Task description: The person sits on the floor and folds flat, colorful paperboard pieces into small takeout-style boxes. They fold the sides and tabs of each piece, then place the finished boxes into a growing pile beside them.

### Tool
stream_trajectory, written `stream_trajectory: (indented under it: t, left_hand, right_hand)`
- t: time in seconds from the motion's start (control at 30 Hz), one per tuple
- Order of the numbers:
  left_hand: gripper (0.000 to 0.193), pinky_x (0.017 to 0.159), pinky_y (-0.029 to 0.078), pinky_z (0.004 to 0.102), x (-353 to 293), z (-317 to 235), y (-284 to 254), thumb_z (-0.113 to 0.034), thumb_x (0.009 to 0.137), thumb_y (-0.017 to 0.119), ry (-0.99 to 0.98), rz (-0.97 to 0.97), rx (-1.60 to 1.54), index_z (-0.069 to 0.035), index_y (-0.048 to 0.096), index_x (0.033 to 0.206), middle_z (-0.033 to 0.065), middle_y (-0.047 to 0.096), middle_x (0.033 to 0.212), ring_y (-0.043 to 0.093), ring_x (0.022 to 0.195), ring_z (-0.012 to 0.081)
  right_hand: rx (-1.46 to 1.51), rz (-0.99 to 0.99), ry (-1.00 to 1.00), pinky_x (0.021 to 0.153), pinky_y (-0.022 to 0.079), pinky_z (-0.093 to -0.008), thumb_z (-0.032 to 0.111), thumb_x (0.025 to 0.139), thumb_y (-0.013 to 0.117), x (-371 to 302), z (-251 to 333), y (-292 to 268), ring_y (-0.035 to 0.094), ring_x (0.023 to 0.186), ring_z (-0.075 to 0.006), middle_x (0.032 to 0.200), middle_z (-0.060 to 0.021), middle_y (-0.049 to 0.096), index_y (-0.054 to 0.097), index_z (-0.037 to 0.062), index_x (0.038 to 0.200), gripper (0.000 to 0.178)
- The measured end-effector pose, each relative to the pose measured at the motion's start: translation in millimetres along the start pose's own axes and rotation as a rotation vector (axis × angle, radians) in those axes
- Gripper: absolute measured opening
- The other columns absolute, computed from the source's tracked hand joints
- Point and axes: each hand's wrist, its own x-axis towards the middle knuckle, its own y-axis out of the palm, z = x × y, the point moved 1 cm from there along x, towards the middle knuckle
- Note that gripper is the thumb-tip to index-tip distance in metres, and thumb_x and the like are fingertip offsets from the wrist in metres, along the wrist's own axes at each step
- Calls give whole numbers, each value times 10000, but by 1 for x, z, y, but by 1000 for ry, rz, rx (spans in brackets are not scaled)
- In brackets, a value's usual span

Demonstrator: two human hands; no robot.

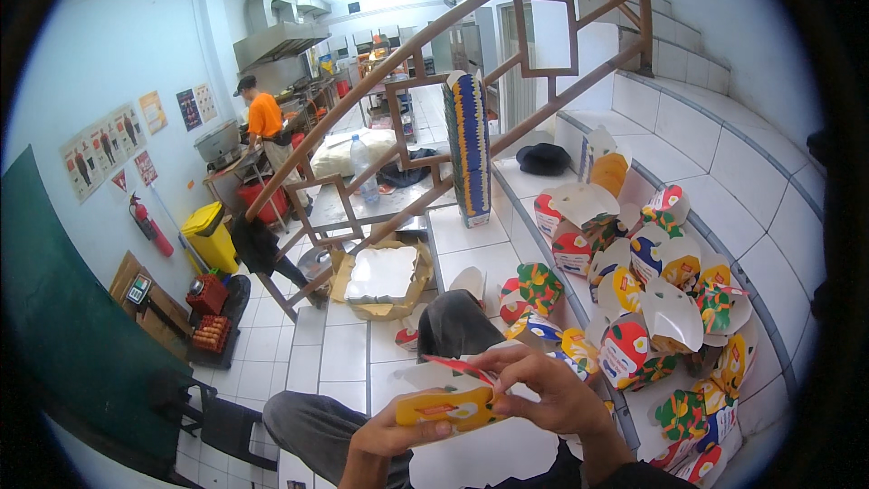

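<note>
Over my lap I hold a yellow, red and white paper food carton [442, 409], partly folded. My left hand [391, 436] grips its yellow side, with the thumb lying along the front. My right hand [548, 391] pinches the carton's right edge by the raised red flap. Beneath my hands, white flat carton blanks [484, 460] rest across my lap. To my right, a heap of folded cartons [625, 353] in red, yellow, blue and green patterns covers the steps; many stand with their flaps up.
A tall stack of nested cartons [469, 149] stands by the brown stair railing [412, 50]. An opened brown package of white blanks [380, 273] sits ahead. A black cap [543, 159] lies on a step. A person in orange [264, 116] stands at a far counter; a black chair [231, 426] is lower left.
</note>
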Motion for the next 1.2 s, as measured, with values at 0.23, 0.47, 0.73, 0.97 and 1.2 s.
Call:
stream_trajectory:
  t: [0.23, 0.47, 0.73, 0.97, 1.2]
  left_hand:
    - [591, 918, 498, 335, 9, 2, 3, -220, 835, 738, 157, 70, -93, -15, 452, 1311, 169, 595, 1169, 592, 1070, 259]
    - [551, 928, 518, 417, 21, -14, 33, -223, 955, 544, 163, -545, -116, 10, 303, 1392, 220, 505, 1299, 579, 1138, 303]
    - [473, 896, 544, 381, 23, -13, 34, -296, 967, 556, 233, -408, -416, -42, 363, 1317, 158, 555, 1206, 612, 1098, 251]
    - [446, 900, 541, 380, 20, -5, 34, -214, 963, 568, 185, -338, -573, -41, 355, 1315, 152, 543, 1218, 600, 1113, 246]
    - [557, 970, 486, 391, 20, -6, 33, -87, 882, 631, 260, -375, -357, 2, 337, 1347, 161, 517, 1266, 567, 1148, 266]
  right_hand:
    - [-7, -122, -47, 947, 474, -399, 161, 902, 648, -1, -12, 14, 580, 1130, -310, 1222, -181, 570, 474, 94, 1065, 248]
    - [-580, -240, -157, 1090, 322, -480, 396, 728, 813, 2, -7, 6, 404, 1307, -366, 1349, -152, 461, 586, 162, 1146, 529]
    - [-809, 31, -138, 1095, 229, -574, 442, 717, 770, 1, -6, 15, 227, 1389, -415, 1457, -110, 350, 632, 362, 1213, 521]
    - [-774, -12, -176, 1110, 296, -476, 287, 623, 851, 0, -6, 15, 274, 1383, -369, 1396, -68, 406, 699, 361, 1096, 502]
    - [-681, -31, -241, 1115, 305, -485, 206, 632, 851, 2, -7, 3, 289, 1386, -360, 1354, -56, 461, 730, 312, 996, 397]
